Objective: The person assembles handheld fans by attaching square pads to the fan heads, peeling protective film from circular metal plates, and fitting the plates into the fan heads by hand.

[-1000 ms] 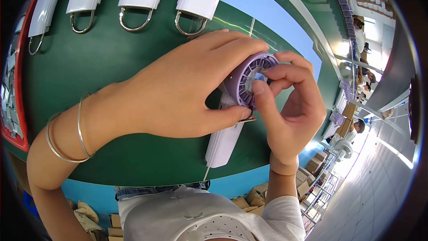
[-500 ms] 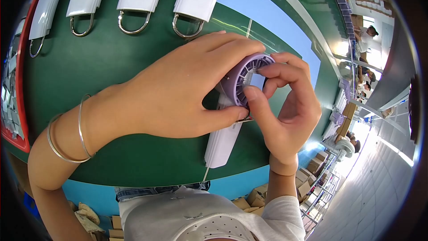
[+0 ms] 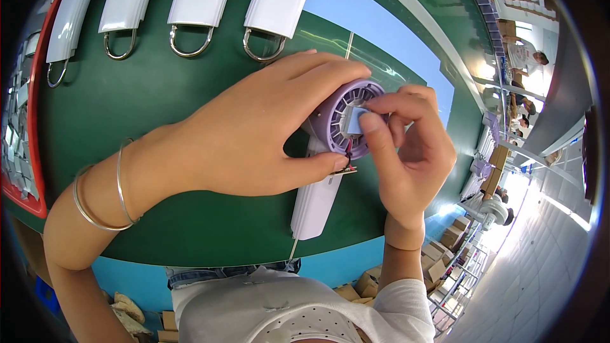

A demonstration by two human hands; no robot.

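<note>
My left hand [image 3: 254, 127] is wrapped round the purple ring-shaped head [image 3: 324, 121] of what looks like a small handheld fan, its thumb along the lower rim. Radial ribs show inside the ring. Below it a white handle [image 3: 314, 209] points toward me, with thin red and black wires [image 3: 349, 151] at the joint. Between thumb and forefinger, my right hand [image 3: 416, 159] pinches a small light-blue square pad [image 3: 357, 121] against the middle of the ribbed face. The other fingers of this hand are curled, and the left hand covers part of the housing.
Several white handles [image 3: 273, 0] with metal loops lie in a row at the far left of the green table [image 3: 216, 228]. A red tray [image 3: 32, 171] of small shiny pieces stands at the left edge. Beyond is a light-blue strip [image 3: 387, 32]; cardboard boxes [image 3: 365, 282] sit below the table.
The fan head has turned slightly so its ribbed face and wires show more. My right fingertips have shifted, and the blue square is more plainly visible between them.
</note>
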